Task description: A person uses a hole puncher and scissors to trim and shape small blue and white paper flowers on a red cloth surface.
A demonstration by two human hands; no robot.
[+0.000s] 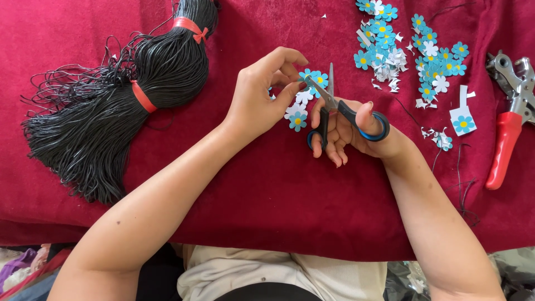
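I am at a craft spot at home. My work lies on a soft red cloth. Far right is a pile of blue paper flowers. Left lies black cord, right a red-handled punch tool.

black cord bundle, red-handled punch pliers

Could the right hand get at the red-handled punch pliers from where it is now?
Probably yes, but not freely. The punch pliers lie uncovered on the red cloth just beyond the right hand, with only paper scraps between. That hand's fingers are threaded through the scissors, so it would have to shed those first.
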